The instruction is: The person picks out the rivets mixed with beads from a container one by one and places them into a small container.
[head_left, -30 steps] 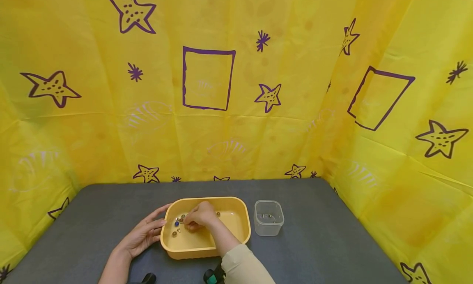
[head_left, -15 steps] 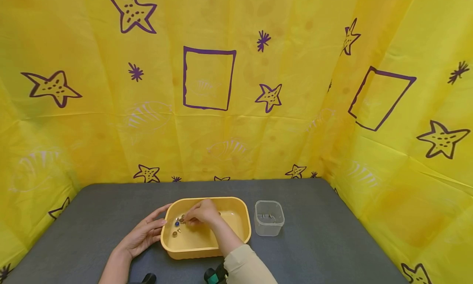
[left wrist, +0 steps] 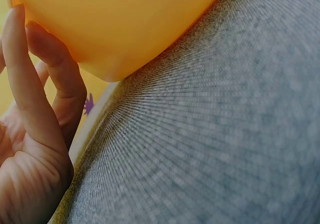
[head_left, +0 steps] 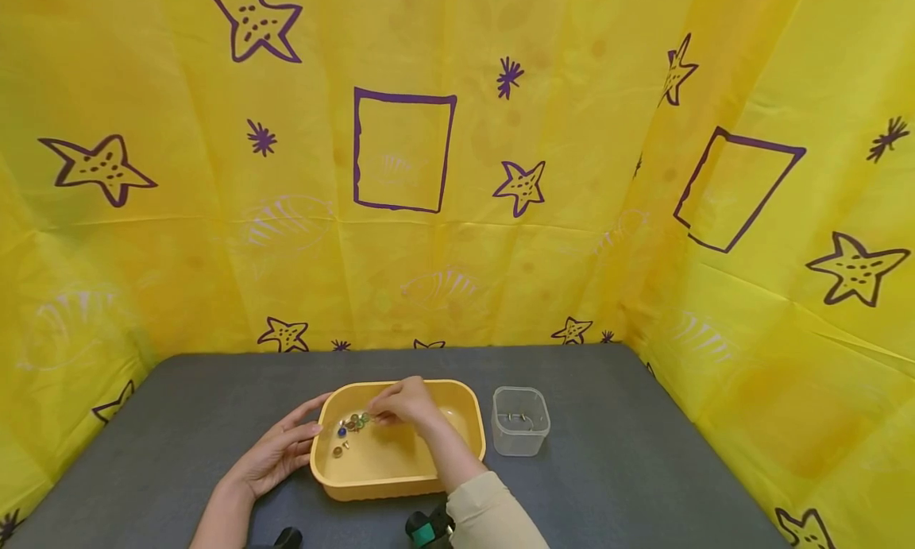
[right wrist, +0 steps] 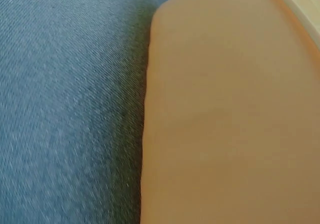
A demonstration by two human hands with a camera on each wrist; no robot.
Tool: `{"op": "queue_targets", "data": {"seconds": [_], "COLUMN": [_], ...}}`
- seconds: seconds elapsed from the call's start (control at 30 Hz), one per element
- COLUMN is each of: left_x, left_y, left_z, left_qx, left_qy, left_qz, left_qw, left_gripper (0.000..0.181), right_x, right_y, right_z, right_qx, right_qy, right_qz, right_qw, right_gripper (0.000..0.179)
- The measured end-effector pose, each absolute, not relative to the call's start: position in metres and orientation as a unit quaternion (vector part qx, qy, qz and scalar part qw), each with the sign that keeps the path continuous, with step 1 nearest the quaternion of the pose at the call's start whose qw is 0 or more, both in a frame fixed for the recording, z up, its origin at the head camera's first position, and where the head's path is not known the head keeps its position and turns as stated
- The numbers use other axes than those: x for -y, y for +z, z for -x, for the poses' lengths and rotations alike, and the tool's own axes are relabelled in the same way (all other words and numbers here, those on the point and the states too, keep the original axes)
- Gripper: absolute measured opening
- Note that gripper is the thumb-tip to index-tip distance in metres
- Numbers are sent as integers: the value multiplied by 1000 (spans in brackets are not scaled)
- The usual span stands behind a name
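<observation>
A yellow plastic tub (head_left: 400, 480) stands on the dark table. My left hand (head_left: 275, 458) lies along its left side, the fingers (left wrist: 22, 59) fairly straight against the outer wall in the left wrist view. Inside the tub, my right hand (head_left: 406, 404) reaches down with bent fingers just right of a cluster of small round bead-like pieces (head_left: 355, 422), brownish and greenish. Whether its fingertips pinch anything is too small to see. A blue piece (head_left: 341, 432) and a brown round piece (head_left: 337, 452) lie by the left wall. The right wrist view shows only the tub's outer wall.
A clear square container (head_left: 519, 434) with a few tiny metallic pieces inside stands right of the tub. Dark objects, one with a green patch (head_left: 423, 533), show at the front edge. A yellow patterned curtain (head_left: 443, 279) surrounds the table.
My right hand has moved right and slightly up within the tub, away from the small pieces. Greenish pieces beneath it have come into view. My left hand has stayed in place.
</observation>
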State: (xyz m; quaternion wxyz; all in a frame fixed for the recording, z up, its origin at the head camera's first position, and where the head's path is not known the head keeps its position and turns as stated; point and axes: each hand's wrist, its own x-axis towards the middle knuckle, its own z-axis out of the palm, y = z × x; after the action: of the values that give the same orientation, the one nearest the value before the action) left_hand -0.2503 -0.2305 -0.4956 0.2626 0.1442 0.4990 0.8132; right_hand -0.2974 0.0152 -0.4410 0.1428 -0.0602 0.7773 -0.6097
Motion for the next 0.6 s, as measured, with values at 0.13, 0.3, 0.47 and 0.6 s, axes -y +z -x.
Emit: {"op": "queue_targets", "data": {"seconds": [0.13,0.3,0.47,0.6], "left_x": [231,231,231,231], "left_y": [-495,-496,-496,-494], "left_z": [250,249,248,249], "left_qx": [-493,-499,-504,-504], "left_qy": [816,815,813,814], "left_qz": [-149,-143,-133,-129], "left_qw": [262,260,258,260], "left_gripper": [45,45,43,42], "right_x": [-22,-32,-43,-54], "right_y": [-440,-441,-441,-440], "right_z": [300,303,306,307], "right_qx": [-765,-758,-750,-736], "right_qy": [-625,-634,-643,-659], "right_qz": [61,59,67,72], "right_qw": [143,142,140,139], "right_gripper": [10,11,13,15]}}
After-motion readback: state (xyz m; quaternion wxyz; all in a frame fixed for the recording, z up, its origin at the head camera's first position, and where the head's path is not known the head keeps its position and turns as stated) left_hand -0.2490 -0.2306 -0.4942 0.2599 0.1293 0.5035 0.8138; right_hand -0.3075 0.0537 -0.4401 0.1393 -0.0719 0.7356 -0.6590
